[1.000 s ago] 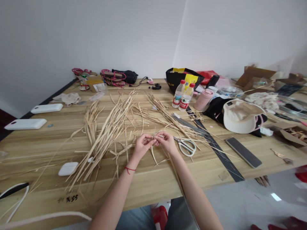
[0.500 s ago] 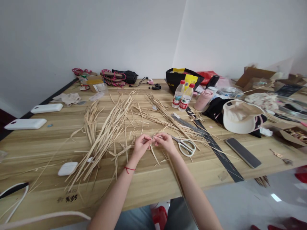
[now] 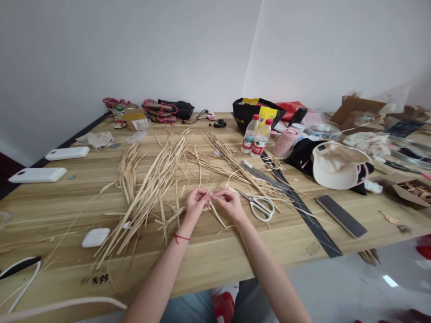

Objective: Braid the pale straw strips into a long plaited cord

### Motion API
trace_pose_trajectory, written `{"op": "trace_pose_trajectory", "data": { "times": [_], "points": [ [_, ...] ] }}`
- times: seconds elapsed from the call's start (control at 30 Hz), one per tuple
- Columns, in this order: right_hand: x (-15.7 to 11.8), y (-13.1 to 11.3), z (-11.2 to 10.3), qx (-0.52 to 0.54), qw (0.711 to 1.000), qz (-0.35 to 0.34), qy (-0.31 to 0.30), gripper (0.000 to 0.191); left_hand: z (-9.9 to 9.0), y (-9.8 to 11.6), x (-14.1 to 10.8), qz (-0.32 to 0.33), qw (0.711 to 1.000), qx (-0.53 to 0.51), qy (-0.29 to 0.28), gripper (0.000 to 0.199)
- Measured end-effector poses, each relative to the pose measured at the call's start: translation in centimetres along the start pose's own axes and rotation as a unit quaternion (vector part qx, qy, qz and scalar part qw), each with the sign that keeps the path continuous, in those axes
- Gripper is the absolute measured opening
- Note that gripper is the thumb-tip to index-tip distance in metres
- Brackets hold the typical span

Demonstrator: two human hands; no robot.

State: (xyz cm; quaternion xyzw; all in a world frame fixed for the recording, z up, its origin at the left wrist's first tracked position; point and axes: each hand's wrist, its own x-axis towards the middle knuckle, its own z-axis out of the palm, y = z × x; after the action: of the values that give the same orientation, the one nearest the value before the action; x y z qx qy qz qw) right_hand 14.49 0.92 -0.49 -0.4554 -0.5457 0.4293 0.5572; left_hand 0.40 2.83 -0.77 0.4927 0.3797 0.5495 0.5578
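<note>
Pale, dry straw strips (image 3: 213,202), thin and flat, were pinched between both hands at the near middle of the light wooden bench (image 3: 67,197). The left hand (image 3: 196,205), with a red thread around its wrist, closed its fingers (image 3: 204,194) on the strips, and the right hand (image 3: 229,202) gripped them from the other side, fingertips almost meeting. A few loose ends stuck out below the hands and lay on the wood. A short plaited straw piece (image 3: 173,216) trailed away to the left of the left hand, lying on the bench.

Just beside the right hand lay the white-handled scissors (image 3: 259,207), and beyond them a long dark metal ruler (image 3: 296,204) ran across the bench. A broad heap of loose straw (image 3: 151,179) spread behind and to the left of the hands. A small white earbud case (image 3: 95,237) sat near the front edge.

Compared with half a second before, both hands had shifted slightly toward the left and a little nearer the person, with the grip unchanged; the scissors and straw heap had stayed where they were.
</note>
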Motion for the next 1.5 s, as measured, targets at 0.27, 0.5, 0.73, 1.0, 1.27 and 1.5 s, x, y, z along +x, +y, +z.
{"op": "trace_pose_trajectory", "data": {
  "times": [0.27, 0.5, 0.73, 1.0, 1.27, 1.5],
  "points": [
    [-0.8, 0.8, 2.6, 0.047, 0.995, 0.089, -0.003, 0.038, 0.0, -0.9, 0.2, 0.056, 0.993, 0.033, 0.101, 0.026],
    [-1.2, -0.1, 1.2, -0.255, 0.953, -0.161, -0.025, 0.023, -0.1, -1.3, 0.3, 0.071, 0.993, 0.049, 0.075, 0.025],
    [-1.3, -0.8, -0.3, -0.401, 0.885, -0.235, -0.036, 0.021, 0.0, -1.7, 0.4, 0.054, 0.997, 0.028, 0.041, 0.023],
    [-1.0, -0.7, -1.3, -0.405, 0.886, -0.225, -0.025, 0.021, -0.2, -2.2, 0.3, 0.053, 0.995, 0.083, -0.017, 0.023],
    [-0.2, -1.6, -2.1, -0.268, 0.949, -0.164, -0.017, 0.014, -0.1, -1.9, 0.0, 0.066, 0.987, 0.131, -0.071, 0.016],
    [0.0, -1.1, -2.2, -0.246, 0.960, -0.134, 0.002, 0.014, 0.3, -1.3, -0.5, 0.061, 0.984, 0.145, -0.084, 0.020]
  ]
}}
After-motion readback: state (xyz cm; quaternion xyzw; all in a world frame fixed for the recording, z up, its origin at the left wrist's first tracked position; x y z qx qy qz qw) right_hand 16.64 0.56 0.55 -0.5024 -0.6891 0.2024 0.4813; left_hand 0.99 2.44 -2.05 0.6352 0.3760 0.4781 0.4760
